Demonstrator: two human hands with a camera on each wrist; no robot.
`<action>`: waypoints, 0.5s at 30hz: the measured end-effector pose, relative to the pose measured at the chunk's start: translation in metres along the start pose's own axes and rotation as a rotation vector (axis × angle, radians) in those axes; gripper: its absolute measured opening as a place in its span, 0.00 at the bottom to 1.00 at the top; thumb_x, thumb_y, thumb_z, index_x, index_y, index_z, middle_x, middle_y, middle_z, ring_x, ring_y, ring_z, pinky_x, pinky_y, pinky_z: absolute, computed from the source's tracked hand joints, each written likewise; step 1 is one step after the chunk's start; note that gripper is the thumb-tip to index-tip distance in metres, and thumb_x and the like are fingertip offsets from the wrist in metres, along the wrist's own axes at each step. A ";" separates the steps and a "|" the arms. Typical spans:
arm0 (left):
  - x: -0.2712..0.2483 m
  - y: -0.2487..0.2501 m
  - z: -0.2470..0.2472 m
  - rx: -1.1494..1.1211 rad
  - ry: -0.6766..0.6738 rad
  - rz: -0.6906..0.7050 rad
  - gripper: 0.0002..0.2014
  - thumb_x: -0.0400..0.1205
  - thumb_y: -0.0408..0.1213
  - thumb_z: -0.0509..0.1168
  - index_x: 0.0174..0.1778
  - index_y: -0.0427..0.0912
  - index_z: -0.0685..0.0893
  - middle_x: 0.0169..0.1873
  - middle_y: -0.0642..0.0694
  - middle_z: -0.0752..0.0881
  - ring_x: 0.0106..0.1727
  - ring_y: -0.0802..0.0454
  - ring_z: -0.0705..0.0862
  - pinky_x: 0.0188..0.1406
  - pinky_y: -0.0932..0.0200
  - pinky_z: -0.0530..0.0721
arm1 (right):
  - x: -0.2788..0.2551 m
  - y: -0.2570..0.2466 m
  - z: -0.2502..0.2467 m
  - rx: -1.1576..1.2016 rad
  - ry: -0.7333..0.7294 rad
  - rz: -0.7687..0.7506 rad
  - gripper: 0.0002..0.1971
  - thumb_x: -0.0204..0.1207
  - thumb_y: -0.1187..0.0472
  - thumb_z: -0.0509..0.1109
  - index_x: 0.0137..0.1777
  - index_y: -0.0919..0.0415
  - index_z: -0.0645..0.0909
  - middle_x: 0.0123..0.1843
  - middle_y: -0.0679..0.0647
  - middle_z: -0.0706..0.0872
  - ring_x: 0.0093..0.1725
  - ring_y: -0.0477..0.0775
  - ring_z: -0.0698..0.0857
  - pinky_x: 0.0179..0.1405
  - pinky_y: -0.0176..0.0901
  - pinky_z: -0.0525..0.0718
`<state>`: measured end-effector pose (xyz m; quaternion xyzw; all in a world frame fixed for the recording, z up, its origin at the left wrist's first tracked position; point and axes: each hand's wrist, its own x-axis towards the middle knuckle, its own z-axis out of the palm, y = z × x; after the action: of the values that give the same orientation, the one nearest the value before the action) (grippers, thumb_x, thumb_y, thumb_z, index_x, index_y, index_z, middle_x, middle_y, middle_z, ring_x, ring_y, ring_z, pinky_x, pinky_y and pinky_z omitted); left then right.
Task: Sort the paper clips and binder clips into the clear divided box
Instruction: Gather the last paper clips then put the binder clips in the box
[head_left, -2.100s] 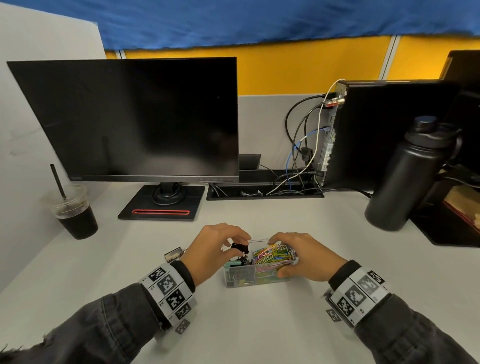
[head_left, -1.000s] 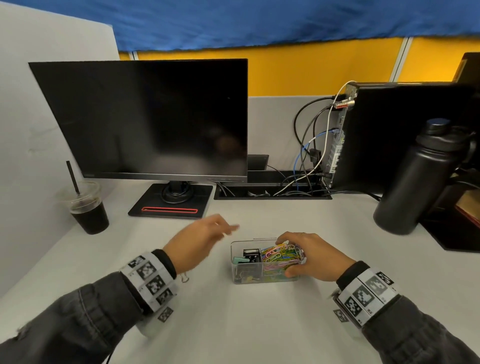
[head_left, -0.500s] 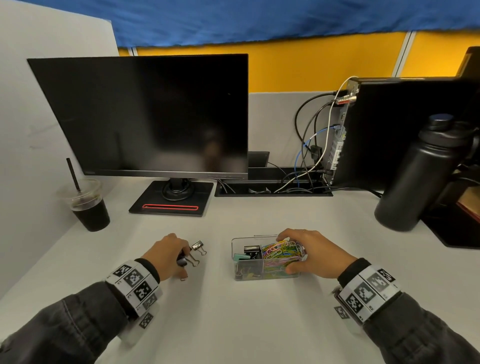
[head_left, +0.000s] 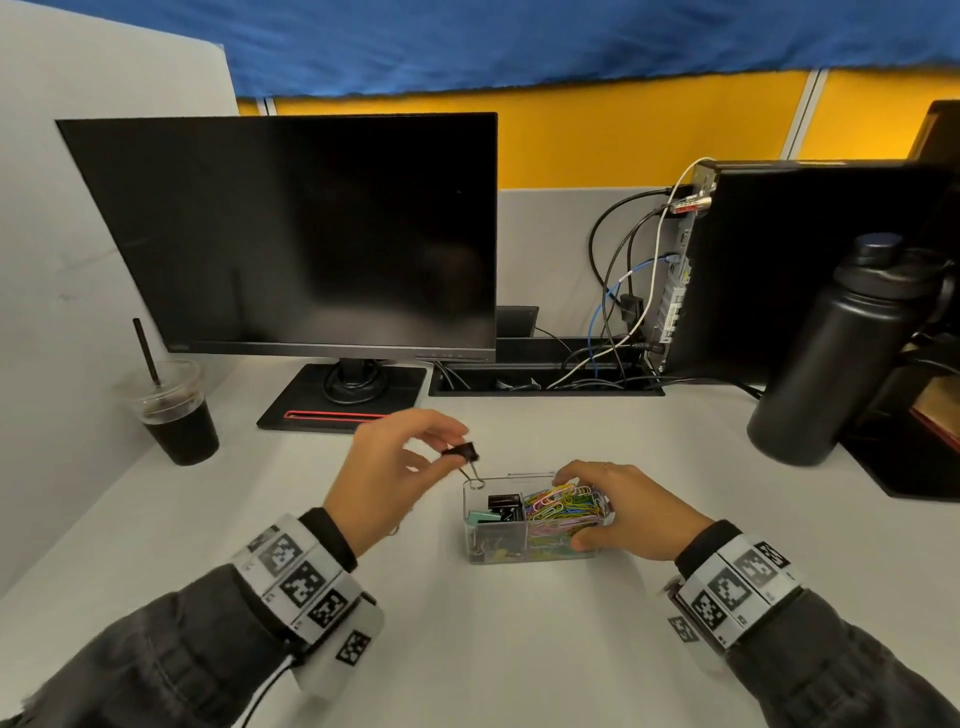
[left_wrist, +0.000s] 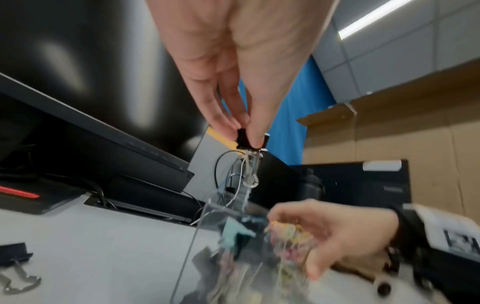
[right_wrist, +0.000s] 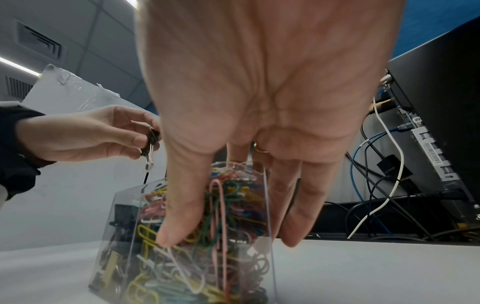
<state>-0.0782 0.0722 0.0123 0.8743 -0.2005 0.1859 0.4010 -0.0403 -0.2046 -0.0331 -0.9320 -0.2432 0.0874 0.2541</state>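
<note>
The clear divided box (head_left: 493, 543) stands on the white desk, its left part holding binder clips (head_left: 503, 503) and its right part heaped with coloured paper clips (head_left: 563, 506). My left hand (head_left: 384, 480) pinches a black binder clip (head_left: 462, 453) by its body, just above the box's left rim, wire handles hanging down. The same clip (left_wrist: 245, 139) shows between thumb and fingers in the left wrist view. My right hand (head_left: 623, 512) grips the box's right end, thumb on the near wall (right_wrist: 182, 205), fingers behind it. Another black binder clip (left_wrist: 14, 254) lies on the desk to the left.
A dark monitor (head_left: 291, 234) stands behind on its stand. An iced coffee cup (head_left: 174, 410) with a straw sits at the far left. A black bottle (head_left: 836, 353) and a computer with cables (head_left: 628, 312) are at the right.
My left hand let a clip into the box, went left to the desk, picked up a black binder clip and carried it up over the box's left side. The right hand stayed on the box.
</note>
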 end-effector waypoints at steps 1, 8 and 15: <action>-0.001 0.000 0.007 0.027 -0.021 0.034 0.11 0.73 0.33 0.75 0.51 0.47 0.87 0.43 0.58 0.87 0.45 0.58 0.85 0.36 0.70 0.85 | 0.000 0.000 0.000 -0.004 0.003 -0.005 0.28 0.66 0.55 0.80 0.66 0.46 0.74 0.59 0.45 0.83 0.56 0.46 0.80 0.59 0.42 0.81; -0.008 -0.019 0.042 0.329 -0.149 0.109 0.08 0.76 0.35 0.71 0.50 0.49 0.85 0.42 0.57 0.83 0.42 0.62 0.78 0.42 0.72 0.74 | 0.000 0.002 0.001 0.006 0.006 -0.007 0.28 0.66 0.54 0.80 0.65 0.45 0.74 0.59 0.45 0.82 0.57 0.45 0.80 0.59 0.42 0.81; -0.007 -0.016 0.045 0.413 -0.140 0.138 0.07 0.71 0.34 0.76 0.42 0.44 0.87 0.35 0.51 0.85 0.38 0.52 0.82 0.35 0.58 0.81 | 0.000 0.002 0.001 0.006 0.010 -0.018 0.27 0.67 0.55 0.80 0.65 0.45 0.74 0.58 0.44 0.82 0.55 0.44 0.80 0.57 0.40 0.81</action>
<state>-0.0690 0.0483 -0.0286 0.9328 -0.2451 0.1888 0.1851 -0.0397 -0.2057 -0.0354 -0.9294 -0.2499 0.0814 0.2589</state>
